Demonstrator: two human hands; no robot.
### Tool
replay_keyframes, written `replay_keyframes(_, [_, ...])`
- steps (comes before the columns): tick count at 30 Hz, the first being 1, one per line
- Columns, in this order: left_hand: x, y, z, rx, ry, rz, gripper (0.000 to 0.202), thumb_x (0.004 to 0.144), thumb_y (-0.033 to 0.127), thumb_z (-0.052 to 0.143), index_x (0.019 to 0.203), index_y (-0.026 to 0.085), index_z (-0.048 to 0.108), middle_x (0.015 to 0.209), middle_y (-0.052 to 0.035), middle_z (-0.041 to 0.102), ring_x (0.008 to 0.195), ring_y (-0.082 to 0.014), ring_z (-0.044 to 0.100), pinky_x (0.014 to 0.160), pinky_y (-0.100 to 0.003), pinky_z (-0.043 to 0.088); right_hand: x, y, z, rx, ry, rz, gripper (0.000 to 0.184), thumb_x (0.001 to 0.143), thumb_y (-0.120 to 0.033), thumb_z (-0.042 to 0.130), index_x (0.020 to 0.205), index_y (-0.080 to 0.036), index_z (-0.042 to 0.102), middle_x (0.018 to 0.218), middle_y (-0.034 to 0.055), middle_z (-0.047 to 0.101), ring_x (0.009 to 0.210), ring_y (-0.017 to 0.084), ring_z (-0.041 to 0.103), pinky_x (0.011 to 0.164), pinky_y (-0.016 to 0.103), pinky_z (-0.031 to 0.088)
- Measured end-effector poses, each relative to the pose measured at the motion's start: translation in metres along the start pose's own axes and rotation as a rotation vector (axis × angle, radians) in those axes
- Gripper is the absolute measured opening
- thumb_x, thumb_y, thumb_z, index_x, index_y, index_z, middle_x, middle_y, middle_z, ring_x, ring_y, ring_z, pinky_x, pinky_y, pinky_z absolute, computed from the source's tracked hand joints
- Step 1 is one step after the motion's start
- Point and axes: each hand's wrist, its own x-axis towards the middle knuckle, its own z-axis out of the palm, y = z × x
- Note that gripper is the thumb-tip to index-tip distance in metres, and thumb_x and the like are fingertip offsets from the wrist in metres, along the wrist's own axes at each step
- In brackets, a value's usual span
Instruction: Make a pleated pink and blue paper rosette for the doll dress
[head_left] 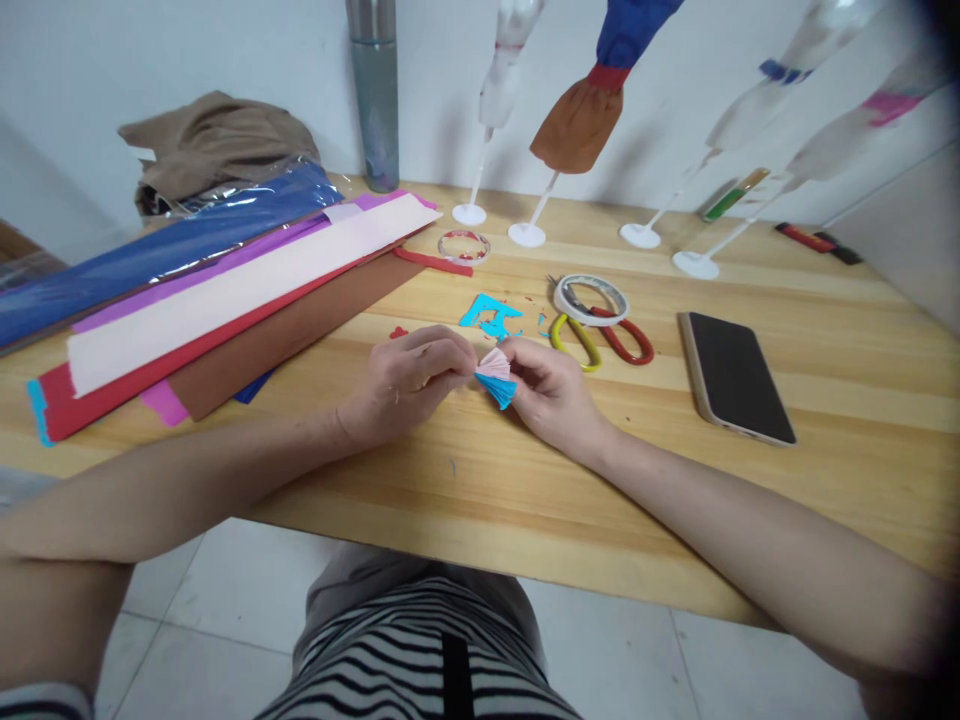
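Note:
Between my hands, over the wooden table point(525, 520), is a small pleated piece of crepe paper point(495, 378), pale pink above and bright blue below, fanned out to the right. My left hand point(412, 385) pinches its narrow gathered end between thumb and fingertips. Curled beside the flared edge, my right hand point(551, 395) has its thumb and fingers closed at the paper. Just beyond my fingers lie cut blue paper scraps point(491, 315) and a small red scrap point(399, 332). Scissors with a yellow and a red handle point(630, 342) lie behind my right hand, under a tape roll point(592, 300).
Stacked paper sheets point(247, 300) fill the left side. A phone point(739, 375) lies to the right. Along the wall stand a bottle point(376, 100) and several white stands, one dressed in brown and blue paper point(581, 125). A clear tape ring point(463, 246) lies mid-table.

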Motion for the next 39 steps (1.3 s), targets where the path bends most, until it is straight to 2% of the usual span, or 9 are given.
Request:
replay_keyframes(4, [0.001,-0.002,0.000,-0.091,-0.063,0.070,0.015,0.097,0.009,0.064,0.086,0.018,0.066,0.088,-0.0015,0.075,0.077,-0.0085,0.071,0.074,-0.017,0.057,-0.001,0.002,-0.001,0.119,0.011,0.042,0.014,0.097,-0.029,0.063,0.086,-0.021,0.067,0.075,0.0007,0.070,0.062,0.015,0.063,0.058,0.029,0.050])
replay_keyframes(9, [0.001,-0.002,0.002,-0.123,-0.076,0.097,0.016,0.095,0.005,0.064,0.085,0.017,0.066,0.086,-0.0031,0.075,0.073,-0.0082,0.070,0.072,-0.016,0.057,-0.002,0.001,-0.003,0.025,0.057,0.014,0.015,0.098,-0.027,0.062,0.084,-0.022,0.068,0.077,0.0017,0.070,0.067,0.016,0.064,0.061,0.031,0.051])
replay_keyframes(14, [-0.001,0.001,0.002,-0.150,-0.085,0.093,0.014,0.096,0.007,0.064,0.087,0.017,0.067,0.089,-0.0040,0.075,0.075,-0.0092,0.071,0.073,-0.018,0.059,-0.001,0.000,-0.003,0.058,-0.006,0.010,0.016,0.097,-0.025,0.064,0.082,-0.023,0.068,0.075,0.0016,0.070,0.068,0.018,0.066,0.062,0.033,0.052])
replay_keyframes(20, [0.000,0.002,0.000,-0.123,-0.054,0.059,0.014,0.096,0.008,0.064,0.088,0.019,0.069,0.090,-0.0023,0.077,0.077,-0.0088,0.072,0.074,-0.017,0.058,0.000,-0.002,-0.002,0.174,-0.020,0.153,0.019,0.092,-0.036,0.071,0.079,-0.023,0.068,0.076,0.0026,0.071,0.070,0.019,0.066,0.067,0.034,0.054])
replay_keyframes(26, [0.002,0.001,0.006,-0.135,0.067,-0.098,0.015,0.091,0.010,0.072,0.080,0.020,0.069,0.085,0.0001,0.079,0.077,-0.0104,0.075,0.076,-0.020,0.059,0.000,-0.009,0.000,0.201,-0.052,0.284,0.028,0.087,-0.043,0.078,0.070,-0.023,0.068,0.066,-0.0001,0.068,0.062,0.015,0.060,0.061,0.029,0.049])
replay_keyframes(29, [0.001,0.004,0.009,-0.167,0.073,-0.278,0.015,0.087,0.011,0.073,0.077,0.021,0.069,0.082,0.0004,0.079,0.077,-0.0128,0.075,0.078,-0.024,0.060,-0.002,-0.013,0.005,0.248,-0.043,0.343,0.032,0.086,-0.049,0.077,0.070,-0.022,0.068,0.064,-0.0004,0.068,0.060,0.014,0.061,0.061,0.029,0.051])
replay_keyframes(33, [0.002,0.009,0.012,-0.149,0.060,-0.529,0.012,0.083,0.016,0.074,0.073,0.022,0.070,0.079,0.0001,0.078,0.077,-0.0155,0.074,0.077,-0.029,0.060,-0.005,-0.016,0.012,0.363,0.032,0.454,0.038,0.079,-0.056,0.083,0.074,-0.022,0.069,0.063,-0.0009,0.068,0.057,0.013,0.061,0.058,0.029,0.052])
replay_keyframes(35, [0.003,0.010,0.013,-0.135,0.060,-0.568,0.012,0.082,0.016,0.074,0.072,0.021,0.069,0.077,0.0001,0.078,0.075,-0.0155,0.073,0.076,-0.029,0.059,-0.006,-0.016,0.014,0.417,0.056,0.485,0.038,0.077,-0.057,0.085,0.075,-0.021,0.070,0.063,-0.0007,0.069,0.057,0.013,0.062,0.059,0.029,0.054])
replay_keyframes(39, [0.005,0.010,0.013,-0.087,0.071,-0.545,0.012,0.080,0.016,0.073,0.070,0.021,0.067,0.075,-0.0004,0.077,0.074,-0.0155,0.072,0.075,-0.029,0.059,-0.006,-0.019,0.014,0.462,0.085,0.521,0.036,0.075,-0.054,0.086,0.075,-0.021,0.072,0.064,-0.0013,0.069,0.057,0.013,0.062,0.060,0.029,0.054])
